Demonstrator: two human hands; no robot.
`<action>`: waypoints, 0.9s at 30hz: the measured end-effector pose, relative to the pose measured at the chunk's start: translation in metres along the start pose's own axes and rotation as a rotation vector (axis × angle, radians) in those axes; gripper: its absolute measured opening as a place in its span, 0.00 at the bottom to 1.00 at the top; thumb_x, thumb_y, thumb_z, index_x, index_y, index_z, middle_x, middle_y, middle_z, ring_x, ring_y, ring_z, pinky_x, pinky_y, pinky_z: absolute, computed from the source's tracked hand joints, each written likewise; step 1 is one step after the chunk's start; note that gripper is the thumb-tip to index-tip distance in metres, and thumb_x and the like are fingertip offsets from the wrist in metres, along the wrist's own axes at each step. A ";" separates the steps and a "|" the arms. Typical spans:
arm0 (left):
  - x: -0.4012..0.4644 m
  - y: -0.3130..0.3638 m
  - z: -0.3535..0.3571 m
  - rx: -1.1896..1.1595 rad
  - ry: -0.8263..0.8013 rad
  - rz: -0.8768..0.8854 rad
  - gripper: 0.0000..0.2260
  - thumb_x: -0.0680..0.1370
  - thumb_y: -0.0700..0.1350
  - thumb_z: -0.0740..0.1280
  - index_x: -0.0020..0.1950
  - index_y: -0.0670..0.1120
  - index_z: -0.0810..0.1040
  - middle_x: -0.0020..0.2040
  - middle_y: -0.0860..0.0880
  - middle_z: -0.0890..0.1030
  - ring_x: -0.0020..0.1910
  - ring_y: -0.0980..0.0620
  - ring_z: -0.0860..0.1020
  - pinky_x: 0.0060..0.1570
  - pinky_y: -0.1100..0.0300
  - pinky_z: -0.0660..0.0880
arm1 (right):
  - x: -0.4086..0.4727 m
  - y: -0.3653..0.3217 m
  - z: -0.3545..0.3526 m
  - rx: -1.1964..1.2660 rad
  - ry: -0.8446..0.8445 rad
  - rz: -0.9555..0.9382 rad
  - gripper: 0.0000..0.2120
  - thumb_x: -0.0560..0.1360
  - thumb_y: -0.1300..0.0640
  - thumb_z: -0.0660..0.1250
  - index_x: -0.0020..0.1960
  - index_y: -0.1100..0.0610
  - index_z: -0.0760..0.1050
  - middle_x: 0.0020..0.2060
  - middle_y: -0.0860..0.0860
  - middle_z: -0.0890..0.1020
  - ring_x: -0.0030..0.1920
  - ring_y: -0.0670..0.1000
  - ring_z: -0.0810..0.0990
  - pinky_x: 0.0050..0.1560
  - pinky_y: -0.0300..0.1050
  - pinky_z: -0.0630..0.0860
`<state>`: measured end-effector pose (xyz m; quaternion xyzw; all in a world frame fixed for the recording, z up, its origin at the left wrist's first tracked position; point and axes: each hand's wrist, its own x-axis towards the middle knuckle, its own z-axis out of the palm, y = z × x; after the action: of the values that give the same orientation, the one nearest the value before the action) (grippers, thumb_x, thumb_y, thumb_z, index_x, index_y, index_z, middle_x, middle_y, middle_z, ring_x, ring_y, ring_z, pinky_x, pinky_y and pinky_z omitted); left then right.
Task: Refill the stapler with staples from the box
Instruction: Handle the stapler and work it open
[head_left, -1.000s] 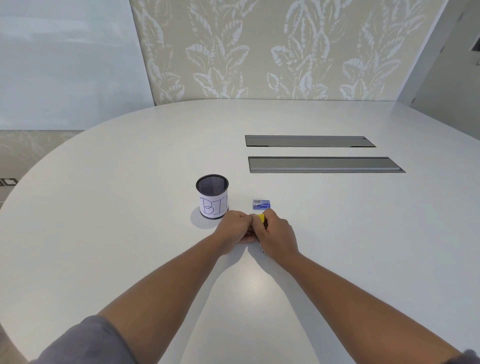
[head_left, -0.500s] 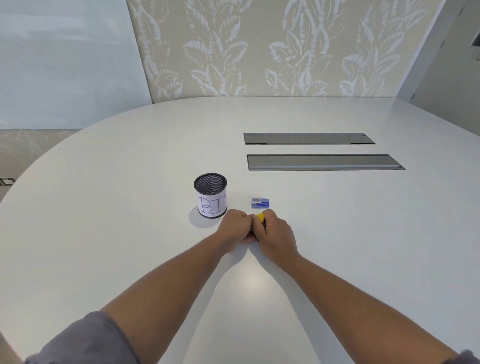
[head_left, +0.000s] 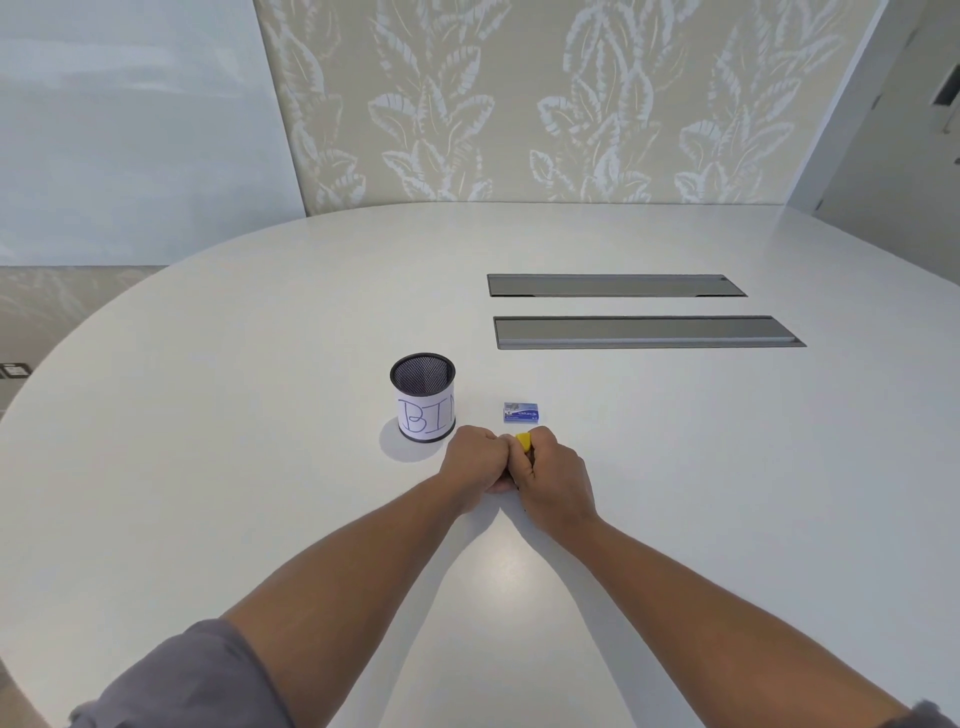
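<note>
Presently a small yellow stapler (head_left: 523, 442) is clenched between the left hand (head_left: 474, 466) and right hand (head_left: 551, 480), low over the white round table (head_left: 675, 467). Since it is almost wholly hidden, it could be forced or slip; the small blue staple box (head_left: 522, 412) just beyond could be knocked.

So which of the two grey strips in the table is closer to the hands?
The longer grey strip, the nearer of the two. The shorter strip lies beyond it, toward the leafy wall, farther from both hands.

The table (head_left: 675, 467) looks smooth, white and faintly glossy. The pen cup (head_left: 422, 373) is black wire mesh wrapped in white paper. The 2 recessed panels (head_left: 644, 331) look like matt grey metal.
</note>
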<state>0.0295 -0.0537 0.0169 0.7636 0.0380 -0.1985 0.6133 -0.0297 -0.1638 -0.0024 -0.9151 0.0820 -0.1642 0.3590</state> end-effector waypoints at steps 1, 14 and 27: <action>0.000 0.000 0.000 -0.001 0.004 -0.002 0.06 0.78 0.41 0.67 0.43 0.40 0.78 0.38 0.39 0.82 0.31 0.45 0.83 0.35 0.55 0.84 | -0.001 -0.001 -0.001 -0.002 0.001 0.000 0.16 0.82 0.44 0.58 0.41 0.53 0.67 0.31 0.47 0.79 0.34 0.53 0.78 0.36 0.53 0.76; -0.008 0.004 -0.005 -0.032 0.014 -0.014 0.10 0.81 0.43 0.67 0.42 0.41 0.77 0.25 0.46 0.80 0.23 0.49 0.81 0.28 0.60 0.79 | -0.007 0.000 -0.007 0.173 0.134 0.069 0.12 0.78 0.51 0.63 0.40 0.54 0.64 0.25 0.47 0.73 0.27 0.50 0.70 0.30 0.50 0.71; -0.009 -0.007 -0.001 0.290 0.136 0.257 0.09 0.80 0.40 0.65 0.51 0.46 0.86 0.49 0.51 0.86 0.49 0.50 0.82 0.51 0.59 0.77 | -0.021 0.009 -0.013 0.261 0.096 -0.019 0.17 0.74 0.51 0.73 0.39 0.49 0.63 0.28 0.51 0.76 0.28 0.49 0.69 0.31 0.47 0.71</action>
<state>0.0193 -0.0493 0.0139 0.8540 -0.0477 -0.0701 0.5133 -0.0538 -0.1729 -0.0045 -0.8524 0.0682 -0.2205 0.4693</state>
